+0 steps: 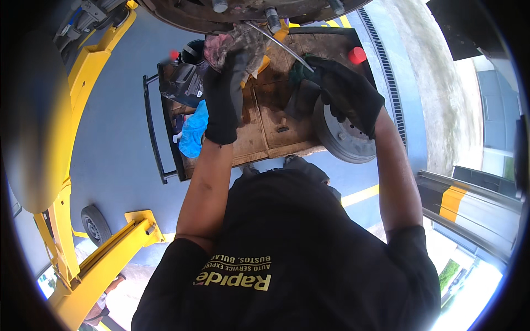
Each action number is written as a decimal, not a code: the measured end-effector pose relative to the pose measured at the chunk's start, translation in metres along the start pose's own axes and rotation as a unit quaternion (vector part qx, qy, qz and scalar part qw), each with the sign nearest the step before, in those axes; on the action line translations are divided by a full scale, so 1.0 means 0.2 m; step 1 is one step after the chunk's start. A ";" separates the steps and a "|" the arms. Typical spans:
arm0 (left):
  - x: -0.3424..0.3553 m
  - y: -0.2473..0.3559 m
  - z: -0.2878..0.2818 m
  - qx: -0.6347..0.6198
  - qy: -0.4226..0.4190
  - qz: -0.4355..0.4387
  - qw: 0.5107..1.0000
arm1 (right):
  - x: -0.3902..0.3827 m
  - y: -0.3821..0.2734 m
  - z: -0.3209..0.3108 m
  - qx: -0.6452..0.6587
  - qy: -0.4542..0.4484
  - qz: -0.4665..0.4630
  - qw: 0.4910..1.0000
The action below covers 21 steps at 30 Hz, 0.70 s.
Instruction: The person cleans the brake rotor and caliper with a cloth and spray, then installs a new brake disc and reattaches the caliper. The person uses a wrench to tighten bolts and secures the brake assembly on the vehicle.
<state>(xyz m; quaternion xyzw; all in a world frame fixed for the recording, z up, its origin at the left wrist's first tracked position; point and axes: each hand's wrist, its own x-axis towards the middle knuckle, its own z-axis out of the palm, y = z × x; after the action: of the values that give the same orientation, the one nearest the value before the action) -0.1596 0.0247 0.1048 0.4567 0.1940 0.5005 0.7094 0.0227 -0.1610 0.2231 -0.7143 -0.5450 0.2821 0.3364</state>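
Note:
My left hand [225, 88], in a black glove, is closed on a crumpled, stained rag [243, 47] and presses it up near the underside of a wheel hub [190, 14]. A slim metal rod [281, 46] runs from my right hand [350, 91], also black-gloved, up to the left. Its far tip reaches the hub's lower edge beside the rag. My right fingers wrap the rod's near end, so its handle, if any, is hidden. Threaded wheel studs [273, 19] stick out from the hub above both hands. Below them lies a worn brown cart top [254, 132].
A grey brake drum [345, 140] rests at the cart's right side. A blue cloth or glove [194, 131], a dark power tool [182, 83] and a red cap [357, 55] are also on it. Yellow lift arms [91, 88] stand left, near a tyre [96, 225].

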 end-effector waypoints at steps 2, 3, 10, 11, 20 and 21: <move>0.04 0.00 0.10 -0.003 0.007 0.037 0.999 | -0.11 -0.04 -0.01 0.066 0.010 0.125 0.990; 0.03 -0.01 0.14 -0.005 0.011 0.051 0.999 | -0.16 -0.04 -0.03 0.090 0.012 0.209 0.974; 0.04 -0.11 0.26 0.008 0.011 0.023 1.000 | -0.24 -0.14 -0.11 -0.205 0.114 0.024 0.972; 0.04 -0.11 0.26 0.003 0.017 0.014 1.000 | -0.23 -0.17 -0.11 -0.233 0.128 0.003 0.964; 0.11 -0.07 0.27 0.073 0.048 0.121 0.989 | -0.08 -0.17 -0.11 -0.407 0.125 -0.057 0.903; 0.13 -0.05 0.25 0.107 0.048 0.154 0.981 | -0.06 -0.19 -0.10 -0.424 0.114 -0.045 0.897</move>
<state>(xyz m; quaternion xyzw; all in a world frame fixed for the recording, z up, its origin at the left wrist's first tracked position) -0.1067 0.0240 0.1268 0.5299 0.2078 0.6012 0.5609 0.0123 -0.1695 0.2653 -0.7912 -0.6025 -0.0747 0.0740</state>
